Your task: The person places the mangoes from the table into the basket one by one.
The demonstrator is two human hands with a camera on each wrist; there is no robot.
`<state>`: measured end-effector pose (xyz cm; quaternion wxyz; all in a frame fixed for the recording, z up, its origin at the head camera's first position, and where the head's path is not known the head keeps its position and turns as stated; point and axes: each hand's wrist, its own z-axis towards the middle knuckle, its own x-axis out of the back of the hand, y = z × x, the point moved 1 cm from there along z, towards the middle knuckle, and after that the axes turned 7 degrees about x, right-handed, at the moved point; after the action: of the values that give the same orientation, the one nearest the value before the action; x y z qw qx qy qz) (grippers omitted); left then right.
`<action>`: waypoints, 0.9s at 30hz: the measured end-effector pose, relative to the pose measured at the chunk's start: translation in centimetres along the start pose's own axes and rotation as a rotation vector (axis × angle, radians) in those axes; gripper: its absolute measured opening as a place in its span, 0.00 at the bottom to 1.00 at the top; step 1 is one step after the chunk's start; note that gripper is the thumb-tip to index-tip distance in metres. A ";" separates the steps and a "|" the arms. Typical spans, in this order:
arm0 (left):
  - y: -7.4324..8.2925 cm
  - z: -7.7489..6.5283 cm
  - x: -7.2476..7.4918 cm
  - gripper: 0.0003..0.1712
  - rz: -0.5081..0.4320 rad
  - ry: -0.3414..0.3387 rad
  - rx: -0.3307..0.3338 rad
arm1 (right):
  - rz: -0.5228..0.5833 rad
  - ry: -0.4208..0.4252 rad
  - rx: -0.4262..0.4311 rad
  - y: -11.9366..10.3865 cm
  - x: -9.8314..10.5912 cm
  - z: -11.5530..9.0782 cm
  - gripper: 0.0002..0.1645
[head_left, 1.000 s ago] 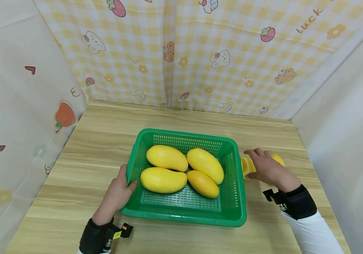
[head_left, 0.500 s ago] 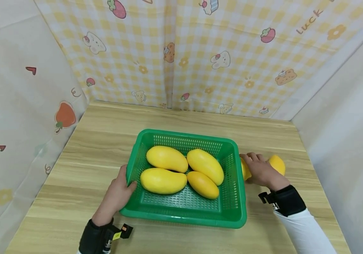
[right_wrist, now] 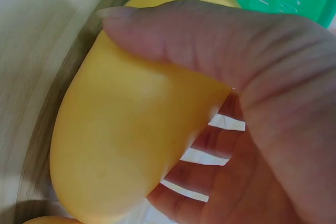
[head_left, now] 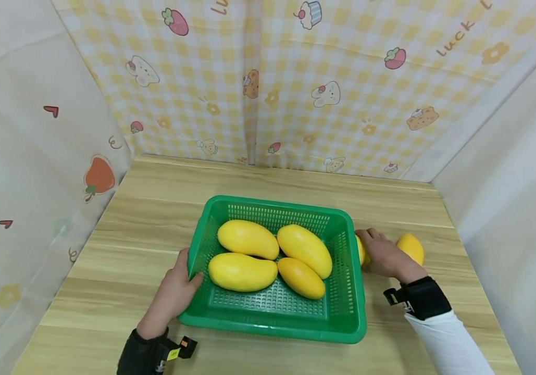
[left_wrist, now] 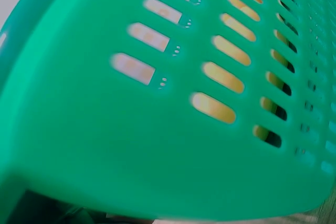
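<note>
A green plastic basket stands on the table with several yellow mangoes lying in it. My left hand grips its left rim, thumb over the inside edge; the left wrist view is filled by the slotted basket wall. Just outside the right wall, my right hand holds another mango, mostly hidden from the head view by the hand and basket. The right wrist view shows the thumb across that mango and the fingers curled along its other side.
One more mango lies on the wooden table to the right of my right hand. A patterned yellow-checked cloth hangs at the back, and pale cloth sheets close off both sides.
My right hand has moved left and come down round the mango beside the basket, uncovering more of the other one. My left hand keeps its grip; the head view has tilted slightly.
</note>
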<state>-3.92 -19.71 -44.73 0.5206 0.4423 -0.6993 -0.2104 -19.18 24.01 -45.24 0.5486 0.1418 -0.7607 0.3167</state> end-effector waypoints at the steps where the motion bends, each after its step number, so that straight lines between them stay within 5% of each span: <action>1: 0.0 0.0 0.0 0.32 0.001 0.002 -0.002 | 0.007 0.003 -0.011 0.1 0.1 0.0 0.48; 18: 0.1 -0.2 0.1 0.32 -0.001 -0.001 -0.036 | -0.018 0.082 -0.149 0.6 4.5 -0.8 0.50; 27: -0.1 -0.1 0.1 0.32 0.017 0.000 -0.045 | -0.058 0.164 -0.155 0.2 7.3 -1.7 0.53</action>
<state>-3.83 -19.85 -44.67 0.5324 0.4247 -0.6980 -0.2216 -20.66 26.21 -38.20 0.6272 0.0946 -0.7310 0.2516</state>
